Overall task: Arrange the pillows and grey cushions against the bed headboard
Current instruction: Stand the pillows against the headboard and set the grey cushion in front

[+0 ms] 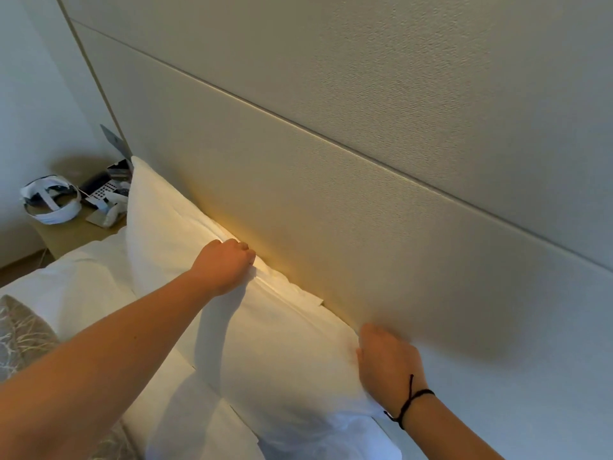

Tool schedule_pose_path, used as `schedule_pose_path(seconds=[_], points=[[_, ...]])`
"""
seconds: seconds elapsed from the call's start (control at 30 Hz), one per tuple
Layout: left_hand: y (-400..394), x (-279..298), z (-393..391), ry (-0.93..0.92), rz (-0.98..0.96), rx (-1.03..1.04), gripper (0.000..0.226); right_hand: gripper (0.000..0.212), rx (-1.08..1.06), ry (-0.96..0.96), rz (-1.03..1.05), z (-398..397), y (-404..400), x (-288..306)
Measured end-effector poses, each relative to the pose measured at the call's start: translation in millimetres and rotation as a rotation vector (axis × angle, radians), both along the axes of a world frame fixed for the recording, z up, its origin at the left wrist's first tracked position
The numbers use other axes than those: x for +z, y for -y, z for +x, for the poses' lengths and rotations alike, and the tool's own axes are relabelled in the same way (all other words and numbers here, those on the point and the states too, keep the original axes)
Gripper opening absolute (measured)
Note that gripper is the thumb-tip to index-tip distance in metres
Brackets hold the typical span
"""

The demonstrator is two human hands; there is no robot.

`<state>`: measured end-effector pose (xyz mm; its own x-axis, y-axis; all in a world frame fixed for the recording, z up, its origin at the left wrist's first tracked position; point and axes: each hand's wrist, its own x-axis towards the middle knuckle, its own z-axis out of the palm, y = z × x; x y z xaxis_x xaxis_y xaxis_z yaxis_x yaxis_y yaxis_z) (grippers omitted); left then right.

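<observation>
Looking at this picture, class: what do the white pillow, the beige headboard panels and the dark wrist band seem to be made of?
White pillow: soft woven fabric, matte; it creases and dents where both hands grip it. Beige headboard panels: probably textured fabric or vinyl covering, shown by a fine pebbled grain and straight seams. Dark wrist band on the right wrist: thin cord or string, apparently knotted.

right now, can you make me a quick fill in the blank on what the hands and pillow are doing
1. Both hands grip a ____ pillow standing against the headboard.
2. The left hand holds the pillow's ____ edge.
3. The black cord bracelet sits on the ____ wrist.
4. The white headset lies on the ____ beside the bed.

Missing words: white; top; right; nightstand
</observation>
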<state>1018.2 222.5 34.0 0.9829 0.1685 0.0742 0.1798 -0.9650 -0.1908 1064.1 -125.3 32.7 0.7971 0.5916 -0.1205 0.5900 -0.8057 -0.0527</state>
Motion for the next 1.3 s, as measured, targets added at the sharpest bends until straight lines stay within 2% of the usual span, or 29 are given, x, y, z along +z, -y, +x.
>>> schedule_pose_path(seconds=[0.13, 0.2, 0.3, 0.43, 0.53, 0.73, 0.9, 1.0, 1.1, 1.17, 1.3], points=[[-0.2, -2.8, 11.8, 0.087, -0.069, 0.089, 0.003, 0.014, 0.190, -0.004, 0.223, -2.1, -50.2, 15.4], [2.5, -1.4, 17.0, 0.181, -0.137, 0.118, 0.008, 0.012, 0.257, -0.085, 0.292, -1.1, -84.0, 16.2], [-5.5, -1.1, 19.6, 0.207, -0.222, 0.035, 0.004, 0.014, 0.260, -0.214, 0.382, 9.3, -138.3, 9.5], [-19.0, 0.5, 17.7, 0.165, -0.267, -0.112, 0.012, 0.016, 0.189, -0.359, 0.516, 25.5, -200.8, 1.3], [-38.0, 0.8, 20.8, 0.070, -0.150, -0.188, 0.020, 0.028, 0.175, -0.399, 0.571, 32.5, -231.8, -4.1], [-109.8, 5.5, 26.8, -0.215, 0.151, -0.233, 0.039, 0.028, 0.163, -0.460, 0.523, 40.5, -262.8, -25.0], [-160.8, 16.2, 36.1, -0.290, 0.246, -0.141, 0.030, 0.024, 0.229, -0.504, 0.557, 48.7, -280.4, -32.0], [-182.3, 24.8, 38.9, -0.245, 0.232, -0.070, 0.026, 0.028, 0.275, -0.531, 0.582, 51.4, -288.8, -30.8], [-196.2, 31.4, 41.5, -0.092, 0.172, 0.031, 0.023, 0.037, 0.346, -0.494, 0.524, 57.5, -295.5, -25.0], [-199.3, 30.7, 47.0, -0.048, 0.066, 0.126, 0.020, 0.045, 0.414, -0.384, 0.469, 61.2, -301.1, -15.5], [-195.9, 19.6, 67.7, 0.078, -0.036, 0.274, 0.020, 0.029, 0.498, -0.117, 0.362, 61.9, -303.9, 4.7]])
